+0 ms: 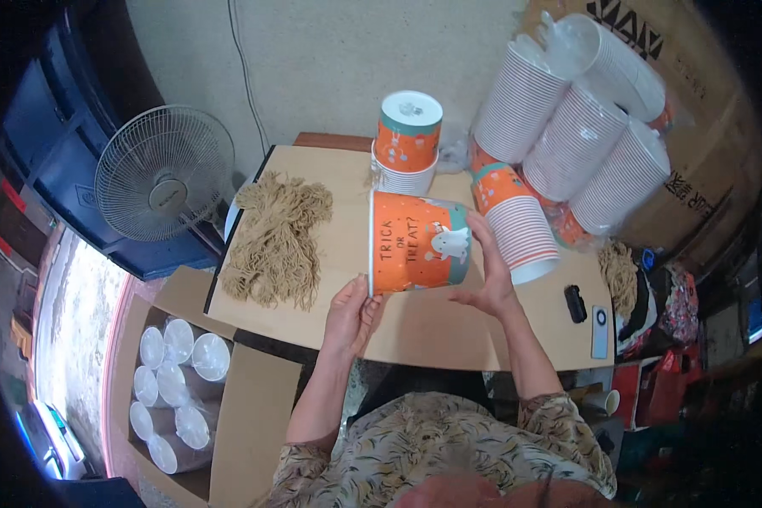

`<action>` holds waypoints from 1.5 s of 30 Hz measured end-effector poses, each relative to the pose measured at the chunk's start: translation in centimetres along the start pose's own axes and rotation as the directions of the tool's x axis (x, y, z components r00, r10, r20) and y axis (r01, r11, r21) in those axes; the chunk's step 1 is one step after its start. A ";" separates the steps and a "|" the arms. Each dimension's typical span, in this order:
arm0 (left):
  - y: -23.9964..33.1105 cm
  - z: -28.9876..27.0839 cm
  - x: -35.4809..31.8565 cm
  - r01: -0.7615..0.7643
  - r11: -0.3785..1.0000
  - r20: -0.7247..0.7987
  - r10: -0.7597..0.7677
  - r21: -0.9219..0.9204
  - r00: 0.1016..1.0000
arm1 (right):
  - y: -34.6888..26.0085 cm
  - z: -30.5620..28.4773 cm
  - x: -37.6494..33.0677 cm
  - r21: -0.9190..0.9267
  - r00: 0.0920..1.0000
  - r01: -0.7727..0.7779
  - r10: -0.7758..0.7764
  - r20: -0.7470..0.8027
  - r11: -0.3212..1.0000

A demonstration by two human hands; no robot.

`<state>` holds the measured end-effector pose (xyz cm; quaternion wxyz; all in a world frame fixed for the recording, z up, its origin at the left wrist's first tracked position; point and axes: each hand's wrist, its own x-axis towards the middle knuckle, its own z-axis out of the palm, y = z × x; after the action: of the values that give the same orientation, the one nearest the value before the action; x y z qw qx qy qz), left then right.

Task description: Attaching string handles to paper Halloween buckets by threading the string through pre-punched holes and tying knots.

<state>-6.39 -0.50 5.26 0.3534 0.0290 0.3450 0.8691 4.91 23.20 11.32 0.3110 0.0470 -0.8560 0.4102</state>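
An orange paper bucket (419, 241) with a white ghost figure, dark lettering and a green band at its base lies sideways between my hands above the table. Its white rim faces left. My left hand (353, 313) pinches that rim at the lower corner, fingers closed. Round the base end curves my right hand (493, 267), its fingers behind the green band and its thumb spread below. Just beyond stands a stack of like buckets (409, 140), upside down. To the right, another nested stack (516, 216) lies tilted on the table, its white rims toward me.
Tan shredded paper (279, 241) is heaped on the table's left. Wrapped bucket stacks (559, 127) lean at the back right by a large carton (694, 93). An open box (258, 415) of plastic-wrapped cup stacks and a fan (168, 182) stand left. A phone-like device (599, 332) lies near the right edge.
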 end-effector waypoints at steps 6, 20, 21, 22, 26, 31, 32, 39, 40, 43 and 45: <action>1.8 1.1 2.8 0.105 0.991 0.215 -0.085 -0.081 0.973 | 1.3 -2.5 2.5 0.126 0.999 0.045 -0.047 0.014 0.991; 6.5 8.5 10.4 0.181 0.942 0.230 -0.250 0.282 0.941 | 2.3 -9.2 11.5 0.164 0.971 0.205 -0.221 0.087 0.965; 6.3 8.9 10.9 0.193 0.938 0.180 -0.250 0.287 0.951 | 2.7 -9.4 11.7 0.166 0.972 0.202 -0.218 0.085 0.965; 6.6 9.4 11.5 0.194 0.938 0.178 -0.252 0.289 0.951 | 3.1 -9.5 12.1 0.164 0.980 0.175 -0.188 0.067 0.971; 8.9 12.7 15.1 0.055 0.822 0.173 -0.183 0.566 0.968 | 4.2 -10.3 14.6 0.112 0.996 0.084 -0.081 -0.032 0.990; 13.6 12.8 23.6 -0.053 0.996 0.337 0.025 0.077 0.941 | 7.2 -12.0 21.9 0.072 0.993 0.080 -0.073 -0.089 0.994; 14.2 12.4 25.8 -0.036 0.999 0.345 0.039 -0.015 0.938 | 7.5 -12.5 23.1 -0.012 0.994 0.070 -0.071 -0.086 0.997; 13.5 10.1 33.8 -0.004 0.993 0.250 0.034 -0.118 0.968 | 7.7 -11.5 30.1 -0.115 0.963 -0.265 0.269 0.020 0.957; 13.3 9.5 34.6 -0.004 0.991 0.232 0.035 -0.132 0.972 | 7.1 -10.8 31.0 -0.196 0.936 -0.323 0.343 0.080 0.926; 11.4 7.2 37.2 0.056 0.963 0.120 -0.025 -0.263 0.992 | 8.6 -8.5 32.8 -0.416 0.941 -0.247 0.320 0.114 0.875; 10.3 4.9 39.0 0.105 0.950 0.106 -0.077 -0.295 0.991 | 10.1 -6.3 33.8 -0.466 0.907 -0.302 0.401 0.126 0.831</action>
<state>-40.27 21.84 7.84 0.4091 -0.0006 0.1933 0.8918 -22.49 40.38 26.74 0.1362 -0.1381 -0.9484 0.2507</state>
